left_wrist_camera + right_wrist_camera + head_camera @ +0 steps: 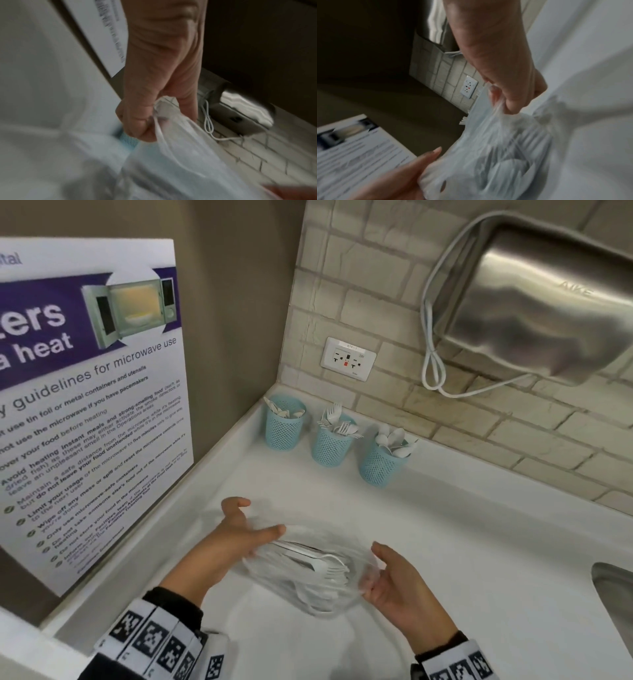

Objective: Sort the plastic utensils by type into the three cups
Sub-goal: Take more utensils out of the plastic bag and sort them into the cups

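Nearest the camera, two sleeves banded with black-and-white square markers reached out over the white desk. Between the hands lay a clear plastic bag stuffed with white plastic utensils; fork tines showed through the film toward its right end.

The left hand held the bag's left end. In the left wrist view its fingers were curled tight on a gathered edge of the film, with the thumb pressing against them. The right hand held the bag's right end, and the right wrist view showed its fingers pinching a twisted bunch of the plastic. The bag looked stretched between the two grips, just above or on the desk; which of the two I could not tell.

Farther back, near the tiled wall, three light blue perforated cups stood in a row, apart from one another. The left cup held white utensils whose type was hard to make out, the middle cup held forks, and the right cup held spoons.

A microwave guidelines poster leaned against the left wall. A white power outlet was set in the tiles, and a stainless steel hand dryer with a looped white cord hung above. The edge of a metal sink showed at far right.
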The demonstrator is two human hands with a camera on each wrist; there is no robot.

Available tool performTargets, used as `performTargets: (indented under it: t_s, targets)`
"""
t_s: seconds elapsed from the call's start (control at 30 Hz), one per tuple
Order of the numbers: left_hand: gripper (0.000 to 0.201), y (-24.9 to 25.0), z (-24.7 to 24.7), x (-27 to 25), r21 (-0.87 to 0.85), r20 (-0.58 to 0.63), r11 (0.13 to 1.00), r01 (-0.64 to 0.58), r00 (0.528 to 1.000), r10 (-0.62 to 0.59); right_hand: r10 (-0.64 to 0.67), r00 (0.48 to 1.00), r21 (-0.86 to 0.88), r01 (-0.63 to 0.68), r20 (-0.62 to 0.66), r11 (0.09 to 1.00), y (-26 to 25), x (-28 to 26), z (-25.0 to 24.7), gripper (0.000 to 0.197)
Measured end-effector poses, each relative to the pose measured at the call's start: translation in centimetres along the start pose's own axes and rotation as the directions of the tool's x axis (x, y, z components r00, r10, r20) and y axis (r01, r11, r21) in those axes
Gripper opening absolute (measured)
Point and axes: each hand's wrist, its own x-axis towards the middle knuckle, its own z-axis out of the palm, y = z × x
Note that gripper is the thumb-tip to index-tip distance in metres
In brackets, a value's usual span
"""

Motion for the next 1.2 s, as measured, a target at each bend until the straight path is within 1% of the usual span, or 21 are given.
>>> performTargets:
  t_s: [0.07,0.1,0.17,0.23,0.27,0.3,0.33,0.4,0.5,0.6,0.67,0.7,0.73,0.8,0.87,0.9,0.93,1.0,1.07,1.13,1.2]
  targets:
    - [0.051,-0.2,0.2,-0.1,0.246,-0.014,0.967,-0.063,0.998,0.068,-0.139,0.99,-0.229,0.126,-0.04,0.965,0.0,-0.4,0.3,0.049]
    - [0.035,-0.3,0.1,-0.1,0.309,-0.03,0.948,-0.081,0.995,0.095,-0.21,0.977,-0.425,0.176,-0.035,0.888,0.2,-0.6,0.4,0.045]
    - [0.014,-0.7,-0.1,0.1,0.339,-0.049,0.933,-0.121,0.988,0.146,-0.33,0.944,-0.743,0.23,0.013,0.629,0.5,-1.1,0.8,0.028]
    - [0.015,-0.8,-0.3,0.1,0.305,-0.055,0.943,-0.137,0.985,0.161,-0.39,0.917,-0.861,0.262,0.082,0.436,0.7,-1.2,1.2,0.008]
    - [0.015,-0.6,-0.4,0.0,0.27,-0.057,0.954,-0.127,0.987,0.148,-0.406,0.906,-0.879,0.283,0.115,0.383,0.7,-1.1,1.3,0.013]
    - [0.013,-0.5,-0.5,0.0,0.222,-0.046,0.969,-0.112,0.991,0.125,-0.409,0.904,-0.877,0.292,0.123,0.382,0.6,-1.1,1.3,0.024]
    - [0.011,-0.4,-0.6,0.1,0.153,-0.016,0.984,-0.094,0.995,0.097,-0.386,0.916,-0.856,0.285,0.111,0.43,0.4,-1.0,1.5,0.03]
    - [0.008,-0.2,-0.9,0.3,-0.019,0.053,0.999,-0.047,0.997,0.048,-0.289,0.955,-0.754,0.241,0.071,0.611,-0.3,-1.1,2.0,0.035]
    - [0.014,-0.2,-0.5,0.6,-0.352,0.095,0.933,0.07,0.995,-0.039,-0.105,0.995,-0.4,0.096,-0.001,0.911,-1.1,-0.6,2.4,0.034]
    - [0.026,-0.2,-0.2,0.8,-0.539,0.112,0.83,0.141,0.989,-0.096,-0.017,0.999,-0.252,0.005,-0.047,0.968,-1.4,-0.4,2.9,0.036]
    - [0.023,-0.2,-0.3,0.5,-0.491,0.093,0.865,0.103,0.993,-0.066,-0.07,0.996,-0.344,0.045,-0.063,0.938,-1.4,-0.7,3.0,0.03]
    - [0.023,-0.2,-0.4,0.4,-0.426,0.086,0.903,0.061,0.996,-0.026,-0.144,0.986,-0.477,0.09,-0.078,0.874,-1.3,-0.8,3.1,0.025]
    - [0.025,-0.1,-0.5,0.3,-0.345,0.088,0.938,0.008,0.996,0.024,-0.241,0.967,-0.639,0.134,-0.083,0.758,-1.2,-0.9,3.1,0.019]
    - [0.031,0.0,-0.7,0.3,-0.204,0.116,0.976,-0.073,0.988,0.099,-0.483,0.876,-0.906,0.187,-0.021,0.379,-0.6,-1.0,3.1,0.013]
    - [0.029,0.2,-0.8,0.1,-0.135,0.165,0.985,-0.109,0.978,0.131,-0.669,0.718,-0.952,0.303,0.194,0.049,-0.3,-1.4,3.7,0.019]
    - [0.025,0.3,-0.7,0.0,-0.114,0.185,0.986,-0.125,0.972,0.145,-0.685,0.653,-0.912,0.407,0.323,-0.041,-0.1,-1.8,4.2,0.019]
    - [0.023,0.4,-0.5,-0.2,-0.091,0.2,0.986,-0.143,0.967,0.159,-0.646,0.623,-0.855,0.51,0.441,-0.092,0.1,-2.2,4.9,0.017]
    - [0.024,0.6,-0.1,-0.7,-0.028,0.215,0.981,-0.191,0.957,0.193,-0.437,0.659,-0.771,0.621,0.612,-0.143,1.1,-2.9,6.6,0.019]
    - [0.03,0.8,0.2,-1.2,0.018,0.232,0.973,-0.231,0.947,0.221,-0.234,0.708,-0.745,0.628,0.666,-0.223,2.4,-2.2,8.0,0.027]
    - [0.036,0.9,0.2,-1.6,0.031,0.256,0.972,-0.233,0.942,0.217,-0.134,0.778,-0.767,0.547,0.613,-0.334,3.5,-0.6,8.8,0.037]
    - [0.041,0.9,0.2,-1.8,0.041,0.263,0.972,-0.232,0.941,0.213,-0.082,0.874,-0.786,0.386,0.479,-0.483,3.8,0.8,9.3,0.05]
